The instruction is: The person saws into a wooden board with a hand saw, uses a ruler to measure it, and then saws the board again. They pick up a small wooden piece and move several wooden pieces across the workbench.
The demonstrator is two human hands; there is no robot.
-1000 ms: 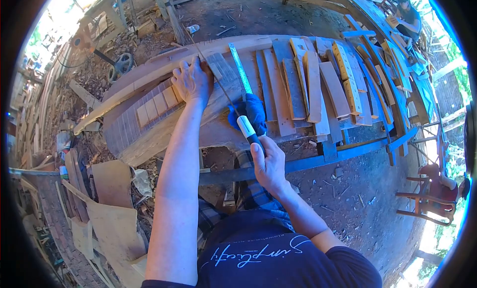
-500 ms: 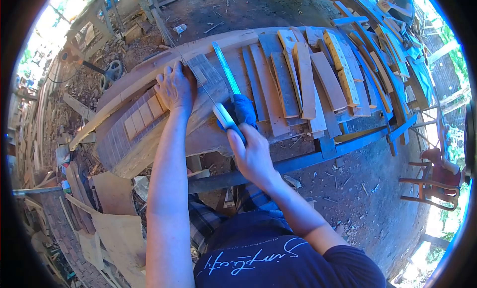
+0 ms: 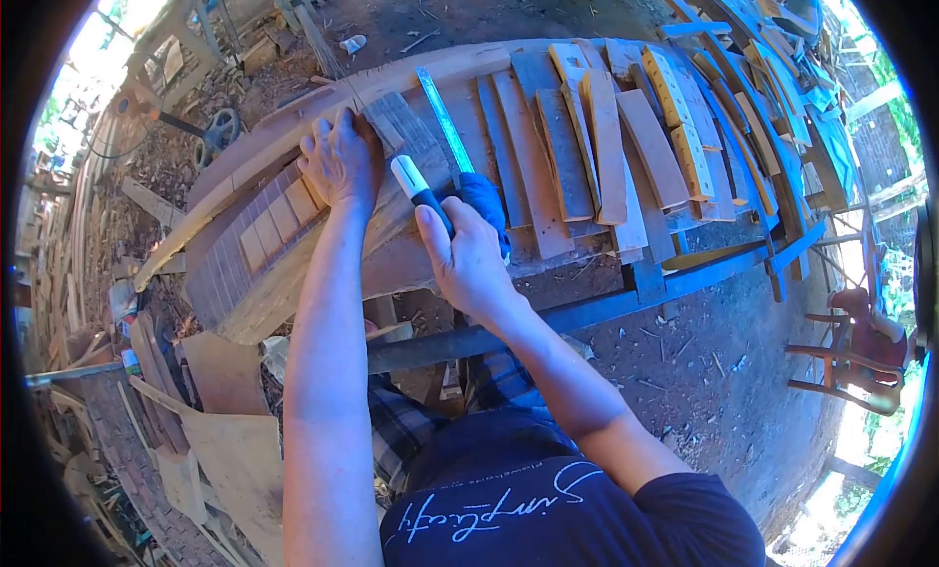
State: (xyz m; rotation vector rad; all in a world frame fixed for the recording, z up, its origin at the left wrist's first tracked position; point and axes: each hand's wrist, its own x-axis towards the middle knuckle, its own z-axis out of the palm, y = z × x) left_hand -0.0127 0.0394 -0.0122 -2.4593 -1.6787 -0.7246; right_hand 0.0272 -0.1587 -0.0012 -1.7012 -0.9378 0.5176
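Note:
My right hand [image 3: 469, 254] is wrapped around the black and white handle of a hand saw [image 3: 409, 179]. Its thin blade, seen almost edge-on, runs up and away beside my left hand. Fingers bent, my left hand [image 3: 342, 161] presses down and grips a light wood strip [image 3: 311, 194] on a thick plank; part of the strip is hidden under the palm. Just right of the blade lies a grey-brown wood piece [image 3: 401, 117]. A metal ruler [image 3: 445, 122] and a dark blue cloth bundle [image 3: 479, 207] rest close to my right hand.
Several cut boards [image 3: 606, 156] lie side by side to the right, with a yellowish block with holes [image 3: 678, 117] among them. A dark bench rail [image 3: 558, 322] runs along the near side. A wooden chair [image 3: 851, 347] stands at far right. Scraps litter the ground.
My right hand has moved up and left with the saw, bringing its handle closer to my left hand. The left hand stays in place on the wood.

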